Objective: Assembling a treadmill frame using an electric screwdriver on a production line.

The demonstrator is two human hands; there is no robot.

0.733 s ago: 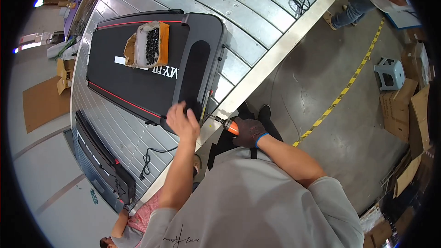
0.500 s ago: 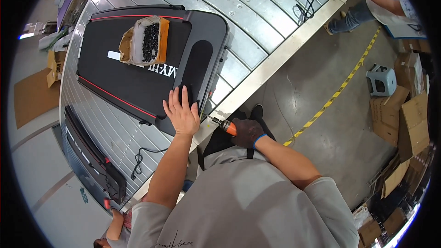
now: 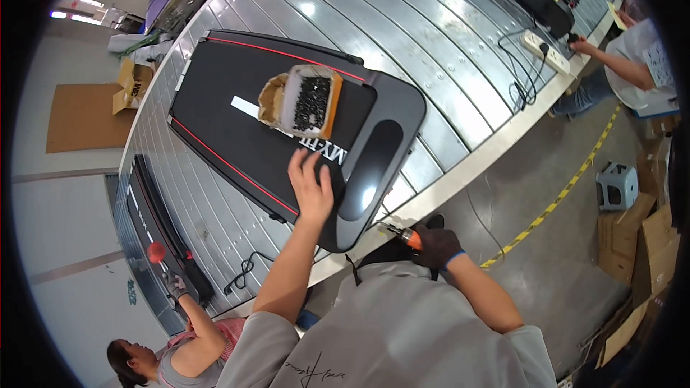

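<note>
A flat black treadmill (image 3: 237,111) with red side stripes lies on the metal roller conveyor (image 3: 431,36). My bare left hand (image 3: 310,188) rests flat, fingers apart, on its near end beside the glossy black front cover (image 3: 374,165). My right hand (image 3: 435,244), in a dark glove, grips an orange-handled screwdriver (image 3: 405,236) at the conveyor's near edge. An open cardboard box (image 3: 305,100) of small dark screws sits on the treadmill belt.
Another treadmill (image 3: 162,233) lies to the left, where a person (image 3: 183,330) in a pink top works with a gloved hand. Far right, another person (image 3: 632,54) handles a power strip (image 3: 546,50). Cardboard boxes (image 3: 647,244), a small stool (image 3: 618,187) and yellow floor tape (image 3: 553,201) are on the right.
The view shifted, bringing the treadmill nearer the centre. My left hand slid from its near corner further onto the deck. My right hand kept hold of the screwdriver.
</note>
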